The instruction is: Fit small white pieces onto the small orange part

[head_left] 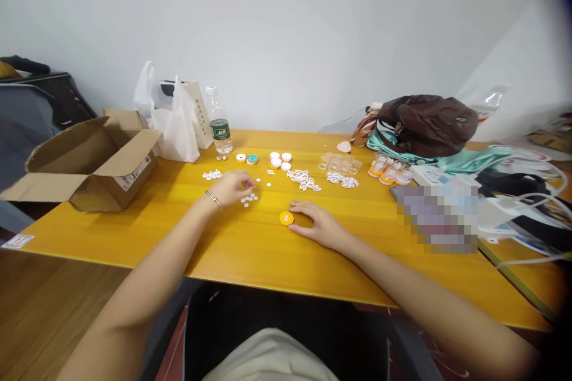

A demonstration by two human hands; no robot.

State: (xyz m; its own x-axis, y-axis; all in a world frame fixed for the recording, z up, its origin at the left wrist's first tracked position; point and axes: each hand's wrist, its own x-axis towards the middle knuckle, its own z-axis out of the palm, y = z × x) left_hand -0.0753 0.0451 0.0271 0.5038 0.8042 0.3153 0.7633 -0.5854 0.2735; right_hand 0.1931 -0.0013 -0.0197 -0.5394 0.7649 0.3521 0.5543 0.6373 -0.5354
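1. Right hand (318, 225): thumb and fingers apart around the edge of the yellow disc (286, 219) on the table (250, 256); cannot tell whether they clamp it.
2. Left hand (231, 188): fingers curled together beside white discs (248, 198); cannot tell what they pinch.
3. Water bottle (218, 113): Chinese characters on green.
4. Brown bottle (363, 128): "NES" legible.
5. Carton (107, 181): flaps open, label too small to read.

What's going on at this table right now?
A person is working bare-handed at a yellow wooden table. The right hand has its thumb and fingers at the edge of a round orange piece with a pale centre. The left hand is beside small white discs; whether it holds one can't be seen.
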